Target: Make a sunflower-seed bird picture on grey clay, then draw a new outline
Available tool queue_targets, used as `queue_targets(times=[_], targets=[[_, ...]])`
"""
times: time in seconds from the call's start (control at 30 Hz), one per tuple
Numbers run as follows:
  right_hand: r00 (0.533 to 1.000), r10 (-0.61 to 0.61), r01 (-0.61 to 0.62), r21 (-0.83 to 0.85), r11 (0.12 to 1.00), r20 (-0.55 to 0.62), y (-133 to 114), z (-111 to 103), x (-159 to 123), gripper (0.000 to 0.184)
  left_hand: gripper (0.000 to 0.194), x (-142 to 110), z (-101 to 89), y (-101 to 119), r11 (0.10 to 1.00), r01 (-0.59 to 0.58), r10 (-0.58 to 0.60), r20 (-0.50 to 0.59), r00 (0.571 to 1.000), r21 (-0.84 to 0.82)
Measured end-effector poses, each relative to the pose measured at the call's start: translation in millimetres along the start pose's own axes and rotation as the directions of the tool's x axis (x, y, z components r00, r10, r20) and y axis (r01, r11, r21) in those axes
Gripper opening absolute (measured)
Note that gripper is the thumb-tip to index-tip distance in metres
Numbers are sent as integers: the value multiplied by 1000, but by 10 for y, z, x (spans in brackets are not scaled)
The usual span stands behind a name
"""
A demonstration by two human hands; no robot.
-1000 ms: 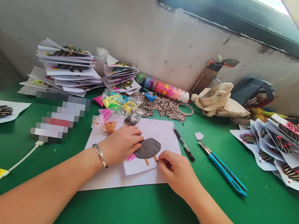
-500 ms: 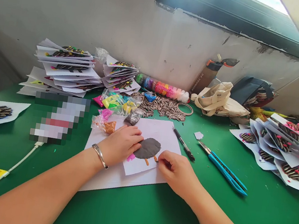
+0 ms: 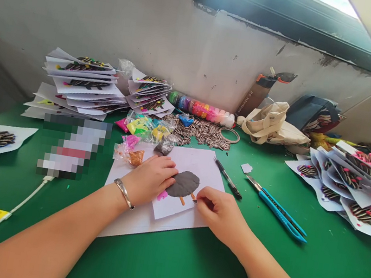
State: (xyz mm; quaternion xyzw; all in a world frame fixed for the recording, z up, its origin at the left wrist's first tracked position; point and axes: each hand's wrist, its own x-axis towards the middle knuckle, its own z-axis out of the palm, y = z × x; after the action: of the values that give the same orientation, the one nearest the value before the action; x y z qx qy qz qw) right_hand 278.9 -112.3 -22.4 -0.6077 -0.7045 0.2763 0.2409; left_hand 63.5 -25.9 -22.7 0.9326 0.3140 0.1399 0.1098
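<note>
My left hand (image 3: 149, 179), with a silver bracelet on its wrist, lies with curled fingers on a small white card (image 3: 175, 205) and presses it down. On the card sits a flat grey clay oval (image 3: 184, 183) with a pink bit at its left and two short orange pieces under it. My right hand (image 3: 218, 210) is closed in a pinch at the right orange piece (image 3: 193, 197), just below the oval's right edge. The card rests on a larger white sheet (image 3: 196, 159) on the green table (image 3: 185, 270).
A black pen (image 3: 228, 179) and a blue utility knife (image 3: 278, 210) lie to the right. Clay bags (image 3: 144, 130), sunflower seeds (image 3: 203, 135) and a row of colour pots (image 3: 202, 109) lie behind. Stacks of finished cards stand back left (image 3: 81, 82) and right (image 3: 350, 184). A white cable (image 3: 0, 217) runs at the left.
</note>
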Motion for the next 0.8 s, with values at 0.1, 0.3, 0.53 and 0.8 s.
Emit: queue_targets(times=[0.1,0.3,0.53,0.8], targets=[[999,36,-35,50,998,-26,7,-20,1,13,21,5,-8,10,1000,3,-3,6,1000,0],[1000,-7,7,-11,1000,17,2,5,-3,13,21,6,-21,23,1000,4,-4,-8,1000,-9],[999,-34,33,-37,999,-21,19,30,5,13,22,5,-16,18,1000,-2,2,-17,1000,-17],[1000,10,-10,29,1000,-1,-3,-7,-5,13,21,-1,-15,21,1000,2,-2,1,1000,-8]])
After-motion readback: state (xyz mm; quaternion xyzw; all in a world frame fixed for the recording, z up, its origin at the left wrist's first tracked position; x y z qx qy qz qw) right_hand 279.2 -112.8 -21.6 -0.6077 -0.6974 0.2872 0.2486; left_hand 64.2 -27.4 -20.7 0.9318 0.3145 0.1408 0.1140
